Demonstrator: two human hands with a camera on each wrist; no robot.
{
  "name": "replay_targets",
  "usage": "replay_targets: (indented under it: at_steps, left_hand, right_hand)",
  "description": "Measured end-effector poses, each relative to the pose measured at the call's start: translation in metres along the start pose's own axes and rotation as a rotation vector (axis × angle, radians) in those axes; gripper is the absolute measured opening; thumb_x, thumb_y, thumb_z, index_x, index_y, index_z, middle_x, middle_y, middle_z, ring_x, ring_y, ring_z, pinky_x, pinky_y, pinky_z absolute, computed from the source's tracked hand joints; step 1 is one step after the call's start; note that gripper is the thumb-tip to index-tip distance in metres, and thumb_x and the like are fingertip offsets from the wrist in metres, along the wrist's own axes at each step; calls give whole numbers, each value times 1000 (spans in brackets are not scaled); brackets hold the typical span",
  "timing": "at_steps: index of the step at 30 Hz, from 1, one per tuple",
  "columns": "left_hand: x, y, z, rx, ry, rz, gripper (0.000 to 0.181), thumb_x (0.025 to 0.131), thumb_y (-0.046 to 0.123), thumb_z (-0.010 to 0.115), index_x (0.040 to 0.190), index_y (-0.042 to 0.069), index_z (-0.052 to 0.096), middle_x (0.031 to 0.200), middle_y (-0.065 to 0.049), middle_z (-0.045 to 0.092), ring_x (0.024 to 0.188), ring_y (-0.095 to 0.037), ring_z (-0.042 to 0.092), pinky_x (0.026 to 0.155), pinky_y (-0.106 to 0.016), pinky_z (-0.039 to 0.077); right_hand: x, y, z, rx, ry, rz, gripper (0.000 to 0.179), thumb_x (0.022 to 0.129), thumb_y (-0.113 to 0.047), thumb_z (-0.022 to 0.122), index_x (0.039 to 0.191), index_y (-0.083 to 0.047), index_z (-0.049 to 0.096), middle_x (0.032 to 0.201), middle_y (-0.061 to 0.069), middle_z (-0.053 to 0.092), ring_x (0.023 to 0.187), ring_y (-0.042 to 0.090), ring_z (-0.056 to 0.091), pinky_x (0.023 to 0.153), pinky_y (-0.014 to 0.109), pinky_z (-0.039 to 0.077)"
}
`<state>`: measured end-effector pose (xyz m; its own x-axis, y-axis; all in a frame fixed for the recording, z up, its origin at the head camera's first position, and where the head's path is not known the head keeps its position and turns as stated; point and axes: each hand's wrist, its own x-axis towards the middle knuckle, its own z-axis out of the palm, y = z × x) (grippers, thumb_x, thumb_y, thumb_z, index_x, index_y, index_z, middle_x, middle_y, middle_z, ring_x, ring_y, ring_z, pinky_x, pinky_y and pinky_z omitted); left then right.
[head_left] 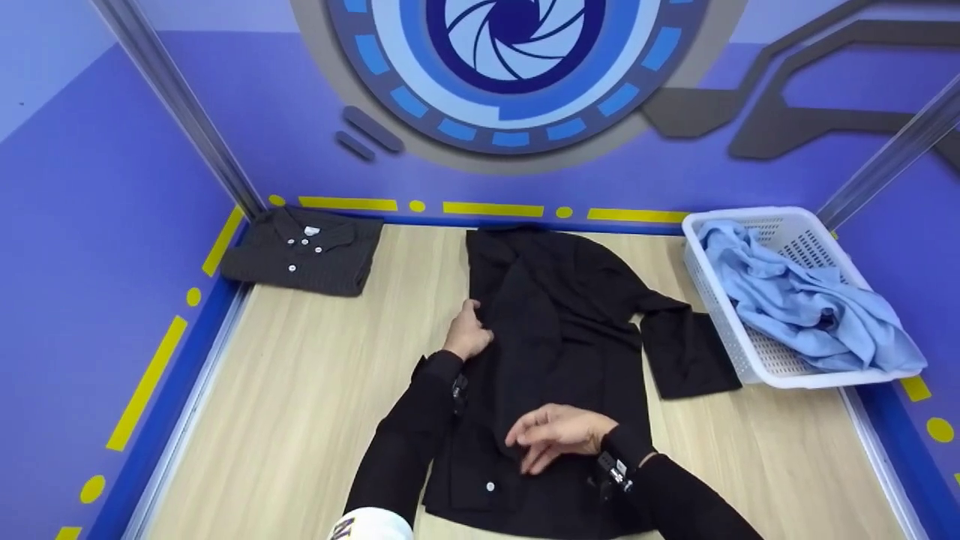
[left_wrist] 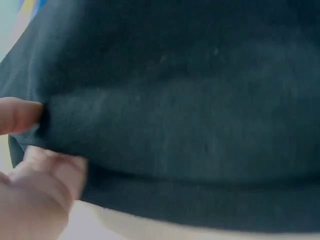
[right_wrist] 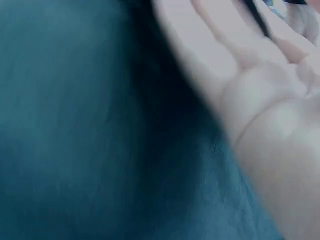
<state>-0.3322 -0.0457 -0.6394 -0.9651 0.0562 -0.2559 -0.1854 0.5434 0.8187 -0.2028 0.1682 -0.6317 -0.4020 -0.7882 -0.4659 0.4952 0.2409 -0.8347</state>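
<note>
A black long-sleeved shirt lies on the wooden table, its left side folded inward and one sleeve stretched out to the right. My left hand pinches the shirt's left edge; in the left wrist view the thumb is on top of the cloth and the other fingers lie at its border. Over the lower front of the shirt is my right hand, with fingers loosely bent and nothing gripped. The right wrist view shows its palm beside dark cloth. A white button shows near the hem.
A folded dark grey buttoned shirt lies in the back left corner. At the right, a white plastic basket holds a light blue garment, and the black sleeve's cuff reaches its side. Purple panels wall the table.
</note>
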Motion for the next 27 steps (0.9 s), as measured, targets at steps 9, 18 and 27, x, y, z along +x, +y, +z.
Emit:
replay_targets:
  at_steps: [9,18,27]
  left_hand:
    - [-3,4,9,449,143,307,79,82,-4,75,153,2,39,138,-27,51,126,-43,54,103,-51,48]
    - [23,41,-3,186,-11,405,49,97,16,63,145,15,60,154,-23,45,144,-40,41,116,-54,35]
    - [54,82,-2,-93,-160,200,44,100,8,53,143,10,62,149,-11,57,134,-26,53,112,-39,41]
  right_hand:
    - [-9,-3,-14,-434,378,19,17,92,-8,66,97,4,77,78,11,72,63,13,66,57,25,55]
    - [-12,1,-29,-847,626,-198,7,84,-7,72,77,-8,72,75,-6,61,73,5,52,69,26,46]
    - [-13,5,-28,-845,642,-210,7,83,-7,73,77,-10,73,80,-6,59,75,6,51,71,26,45]
